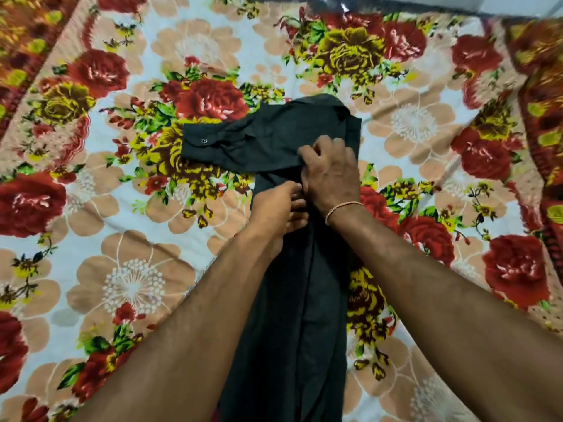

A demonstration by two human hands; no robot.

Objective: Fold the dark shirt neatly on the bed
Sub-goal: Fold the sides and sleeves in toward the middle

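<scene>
The dark shirt [292,315] lies lengthwise on the flowered bed [128,281], folded into a narrow strip running toward me. One sleeve [243,141] with a buttoned cuff sticks out to the left across the top. My right hand [332,175] pinches the sleeve's lower edge where it meets the body, its fingers curled. Just below it, my left hand [280,214] presses on the shirt's left side with its fingers laid on the cloth. The collar end lies at the far side, partly tucked under.
The floral bedspread covers the whole view, with bare bed on both sides of the shirt. A darker flowered border [539,123] runs along the right edge and the far left corner. A pale floor strip shows at the top right.
</scene>
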